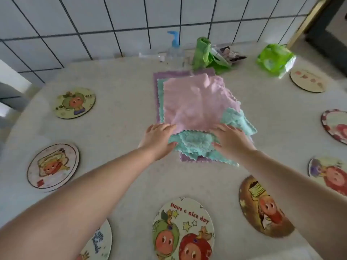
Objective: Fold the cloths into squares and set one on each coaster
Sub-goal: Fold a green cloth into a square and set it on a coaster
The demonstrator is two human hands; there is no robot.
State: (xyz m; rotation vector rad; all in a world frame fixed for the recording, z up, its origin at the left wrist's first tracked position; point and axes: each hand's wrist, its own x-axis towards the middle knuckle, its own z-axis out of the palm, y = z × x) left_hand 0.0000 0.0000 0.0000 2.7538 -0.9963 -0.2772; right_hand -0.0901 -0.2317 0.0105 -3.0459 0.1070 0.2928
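On the table (116,132), mid-scene: a stack of cloths is being worked with both hands.
Stack: a pink cloth (195,102) is laid on top, a teal cloth (195,142) under it, a purple cloth (185,73) at the bottom, its edges seen at the far end and at the near edge.
Teal cloth: its near edge is bunched up between the two hands; another teal corner is seen poking out to the right of the pink one.
Left hand (158,139): the teal cloth's left side is gripped, fingers over the top, thumb tucked below.
Right hand (230,140): the teal cloth's right side is pinched, fingers spread on top, thumb underneath.
Coasters: eight round ones are ringed about the stack, none with a cloth on it yet. The "Have a nice day" coaster (185,229) is nearest, in the middle.
Left side: a green-figure coaster (76,103) is set far, an orange-figure coaster (53,166) nearer.
Right side: a brown coaster (262,205) is partly covered by the right forearm.
Back, by the tiled wall (75,25): a pump bottle (174,47), a green bag roll (202,53) and a green packet (275,59) are lined up.
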